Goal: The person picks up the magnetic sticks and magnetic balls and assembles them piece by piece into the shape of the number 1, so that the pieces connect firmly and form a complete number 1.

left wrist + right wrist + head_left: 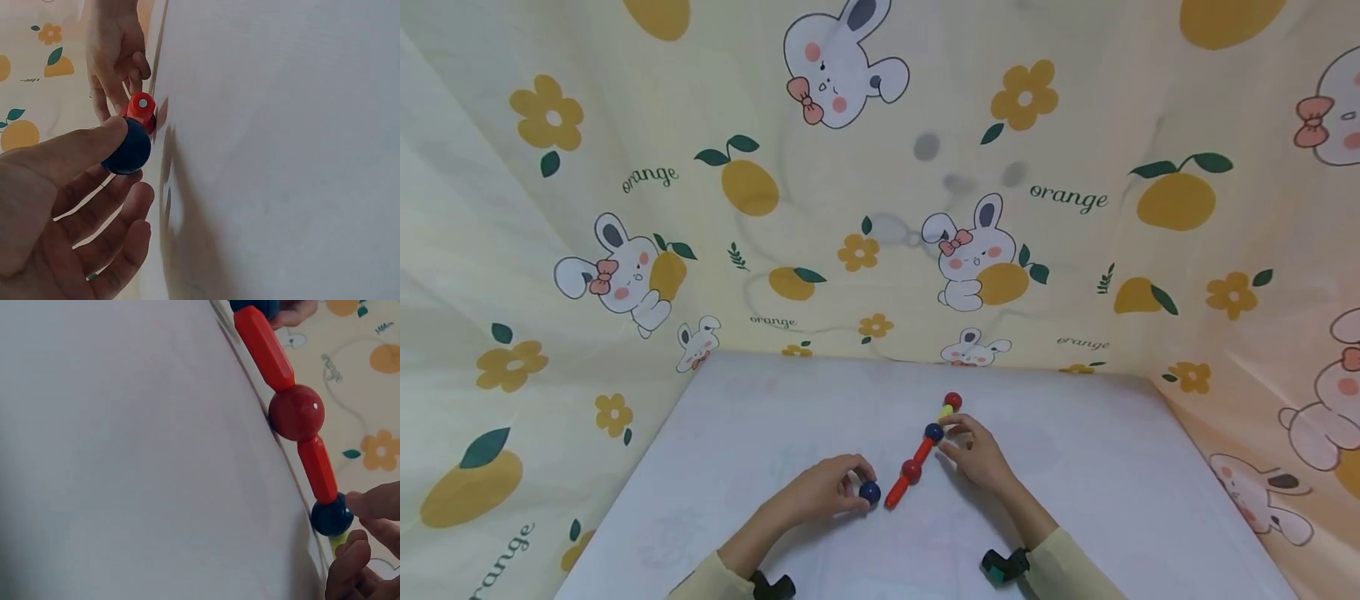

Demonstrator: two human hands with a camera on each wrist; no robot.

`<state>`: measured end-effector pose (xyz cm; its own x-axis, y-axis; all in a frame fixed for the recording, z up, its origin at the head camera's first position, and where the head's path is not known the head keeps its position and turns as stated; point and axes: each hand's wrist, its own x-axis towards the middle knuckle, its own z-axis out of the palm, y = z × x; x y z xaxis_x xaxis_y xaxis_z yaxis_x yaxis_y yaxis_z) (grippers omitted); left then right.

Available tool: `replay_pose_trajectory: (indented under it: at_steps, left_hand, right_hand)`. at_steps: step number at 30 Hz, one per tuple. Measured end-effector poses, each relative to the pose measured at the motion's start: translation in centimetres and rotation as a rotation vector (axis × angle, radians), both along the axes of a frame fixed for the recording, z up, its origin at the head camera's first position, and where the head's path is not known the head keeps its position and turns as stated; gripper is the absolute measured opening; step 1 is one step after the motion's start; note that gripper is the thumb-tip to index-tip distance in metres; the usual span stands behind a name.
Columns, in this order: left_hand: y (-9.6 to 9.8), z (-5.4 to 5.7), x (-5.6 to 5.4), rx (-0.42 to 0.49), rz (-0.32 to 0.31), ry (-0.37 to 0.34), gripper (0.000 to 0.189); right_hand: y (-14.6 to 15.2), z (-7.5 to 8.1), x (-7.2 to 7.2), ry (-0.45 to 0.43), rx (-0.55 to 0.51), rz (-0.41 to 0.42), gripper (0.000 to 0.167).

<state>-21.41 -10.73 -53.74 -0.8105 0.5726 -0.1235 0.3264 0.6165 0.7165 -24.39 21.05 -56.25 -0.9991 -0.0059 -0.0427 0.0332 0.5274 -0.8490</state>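
Note:
A chain of balls and rods lies slantwise on the white table. From its far end, it runs red ball (952, 400), yellow rod (946, 412), dark blue ball (933, 432), red rod (923, 452), red ball (912, 471) and red rod (895, 492). My left hand (827, 487) pinches a separate dark blue ball (870, 492) just left of the near rod's free end, whose round metal tip faces the left wrist view. My right hand (981, 454) holds the chain at its dark blue ball (332, 515), thumb touching it, fingers beside the yellow rod (338, 540).
The white tabletop (1097, 483) reaches back to a cloth backdrop (865, 167) printed with rabbits, oranges and flowers. Dark straps (1004, 566) sit at both wrists, near the sleeves.

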Motion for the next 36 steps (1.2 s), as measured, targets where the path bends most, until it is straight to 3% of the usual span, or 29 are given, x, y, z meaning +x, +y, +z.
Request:
replay_pose_trajectory:
  at_steps: [16, 22, 36]
  left_hand:
    - [0.1, 0.0, 0.5, -0.012, -0.012, -0.052, 0.033]
    - [0.3, 0.0, 0.8, -0.016, -0.016, -0.067, 0.034]
    - [0.6, -0.1, 1.1, 0.005, -0.051, -0.054, 0.033]
  right_hand:
    - [-1.0, 0.9, 2.2, 0.024, -0.013, 0.146, 0.034]
    - [-1.3, 0.7, 2.6, 0.023, 0.043, 0.234, 0.034]
    - [-1.9, 0.8, 2.9, 0.046, 0.019, 0.457, 0.039]
